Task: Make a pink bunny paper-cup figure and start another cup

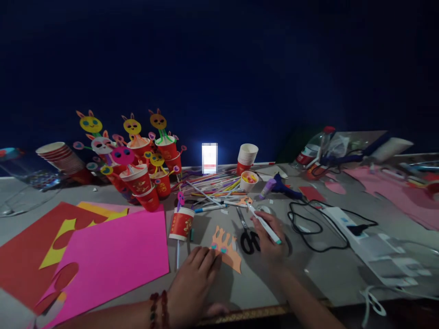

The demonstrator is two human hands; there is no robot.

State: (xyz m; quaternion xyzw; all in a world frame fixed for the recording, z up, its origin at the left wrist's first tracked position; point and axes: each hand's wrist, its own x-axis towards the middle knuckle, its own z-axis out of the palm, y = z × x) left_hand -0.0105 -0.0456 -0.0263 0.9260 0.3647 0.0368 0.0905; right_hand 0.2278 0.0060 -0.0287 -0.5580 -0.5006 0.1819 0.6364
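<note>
My right hand (269, 235) grips a white marker (265, 225) with a green end, its tip pointing up and left above the table. Below and left of it lies a pair of black-handled scissors (247, 241), touching or just beside that hand. Flat on the table, my left hand (199, 269) rests with its fingers stretched over the left edge of an orange paper cutout (231, 259), which has teal heart shapes on it. Just behind my left hand stands a red paper cup (181, 224) with a purple paper figure and a straw under it.
Pink paper (126, 256) and red paper (30, 246) spread at the left. Decorated cups (137, 183) crowd behind them. Loose markers and sticks (212, 187) lie mid-back, near a small cup (248, 180) of bits. A power strip (363, 246) with black cable sits right.
</note>
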